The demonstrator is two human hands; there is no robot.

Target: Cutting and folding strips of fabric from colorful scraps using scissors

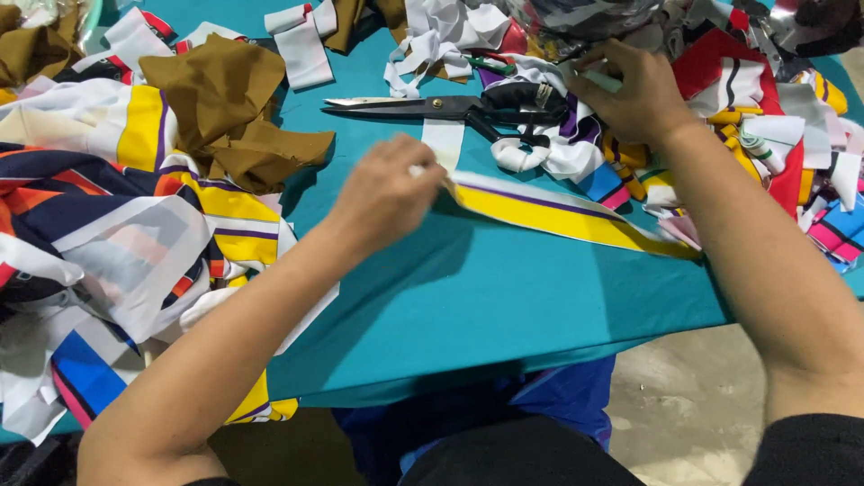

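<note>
My left hand point(389, 193) is closed on the left end of a long yellow, white and purple fabric strip point(558, 214) that lies across the teal table cover point(468, 297). My right hand point(630, 90) reaches further back into a heap of cut fabric pieces, its fingers closed on a pale strip end point(601, 81). Large black-handled scissors point(450, 107) lie shut between the two hands, blades pointing left, handles just left of my right hand.
Brown cloth point(229, 112) lies at the back left. A striped multicoloured fabric pile point(108, 234) covers the left side. Mixed scraps point(792, 144) crowd the right. White strips point(301, 45) lie at the back. The table's front edge drops to a concrete floor point(684, 405).
</note>
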